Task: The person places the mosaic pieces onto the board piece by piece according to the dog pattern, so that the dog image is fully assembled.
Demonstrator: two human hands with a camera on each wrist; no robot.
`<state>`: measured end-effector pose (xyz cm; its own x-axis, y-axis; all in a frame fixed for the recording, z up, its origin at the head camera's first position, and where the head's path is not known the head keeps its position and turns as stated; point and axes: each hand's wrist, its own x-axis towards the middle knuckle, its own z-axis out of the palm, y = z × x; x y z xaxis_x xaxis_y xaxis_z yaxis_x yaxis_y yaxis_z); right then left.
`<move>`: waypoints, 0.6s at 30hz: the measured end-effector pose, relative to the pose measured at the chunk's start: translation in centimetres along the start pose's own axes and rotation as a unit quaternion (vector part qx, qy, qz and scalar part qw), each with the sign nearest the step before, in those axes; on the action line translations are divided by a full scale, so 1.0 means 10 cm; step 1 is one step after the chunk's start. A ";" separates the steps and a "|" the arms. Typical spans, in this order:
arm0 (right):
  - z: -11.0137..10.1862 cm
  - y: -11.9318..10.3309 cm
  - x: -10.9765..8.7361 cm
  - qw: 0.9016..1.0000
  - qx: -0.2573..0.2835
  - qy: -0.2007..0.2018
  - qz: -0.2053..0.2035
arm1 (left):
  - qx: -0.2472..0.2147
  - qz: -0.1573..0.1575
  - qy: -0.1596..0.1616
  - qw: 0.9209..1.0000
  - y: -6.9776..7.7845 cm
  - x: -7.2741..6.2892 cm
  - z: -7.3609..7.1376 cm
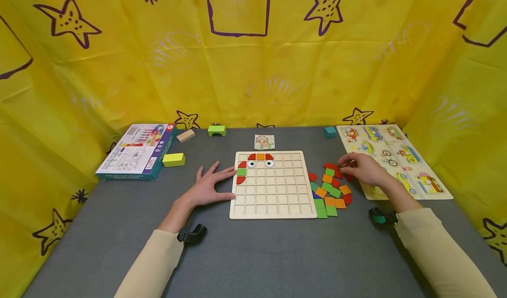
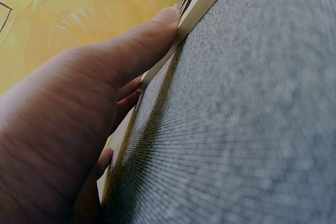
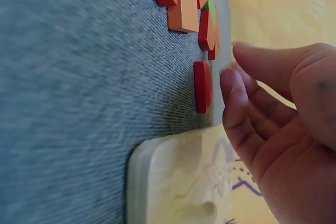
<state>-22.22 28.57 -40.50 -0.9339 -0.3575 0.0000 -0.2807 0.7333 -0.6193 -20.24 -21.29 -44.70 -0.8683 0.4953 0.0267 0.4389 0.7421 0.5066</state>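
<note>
My left hand (image 1: 207, 188) lies spread at the left edge of the wooden grid board (image 1: 273, 201), thumb and fingertips against its rim. In the board's upper left sit red rounded pieces (image 1: 240, 180), a green square (image 1: 241, 172), an orange square (image 1: 260, 156) and two eye pieces (image 1: 270, 163). My right hand (image 1: 364, 168) hovers at the far right side of a loose pile of coloured pieces (image 1: 332, 211). Its thumb and forefinger are bent towards each other, a small gap between the tips. In the right wrist view a red piece (image 3: 202, 86) lies beside these fingertips.
A picture card (image 1: 264, 142) lies behind the board. On the right is a wooden picture puzzle (image 1: 386, 146), with a teal block (image 1: 330, 132) by its corner. A box (image 1: 136, 150), a yellow block (image 1: 174, 160), a beige block (image 1: 186, 135) and a green arch block (image 1: 216, 131) stand left.
</note>
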 end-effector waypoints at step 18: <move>0.04 0.02 0.22 0.999 -0.043 -0.022 0.015 | -0.006 -0.006 -0.007 1.000 0.01 0.00 -0.01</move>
<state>-24.27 27.71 -40.99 -0.9319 -0.3589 -0.0523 -0.2734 0.7900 -0.5488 -20.21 -21.26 -44.53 -0.8706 0.4919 0.0090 0.4252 0.7431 0.5167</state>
